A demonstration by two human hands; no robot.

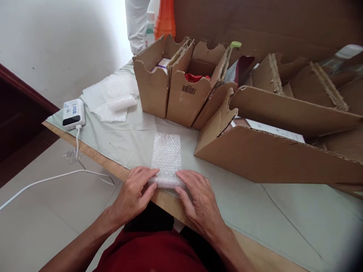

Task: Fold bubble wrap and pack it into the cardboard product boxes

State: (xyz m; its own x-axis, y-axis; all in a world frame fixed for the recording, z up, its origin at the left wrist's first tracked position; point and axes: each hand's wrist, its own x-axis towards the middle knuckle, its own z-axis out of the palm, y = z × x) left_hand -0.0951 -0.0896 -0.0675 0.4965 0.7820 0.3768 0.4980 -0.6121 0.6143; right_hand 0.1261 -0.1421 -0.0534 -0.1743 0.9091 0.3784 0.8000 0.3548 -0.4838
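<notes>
A strip of clear bubble wrap (166, 151) lies on the cloth-covered table near its front edge, its far part flat and its near end rolled or folded into a thick bundle. My left hand (138, 189) grips the left end of that bundle between thumb and fingers. At the right end, my right hand (195, 190) holds it the same way. Whether anything is inside the roll I cannot tell.
Cardboard bins (150, 88) stand along the back, with a long cardboard box (272, 158) at the right. More bubble wrap (116, 94) lies at the back left. A white power bank (74, 113) with a plugged-in cable (56, 177) sits by the left table edge.
</notes>
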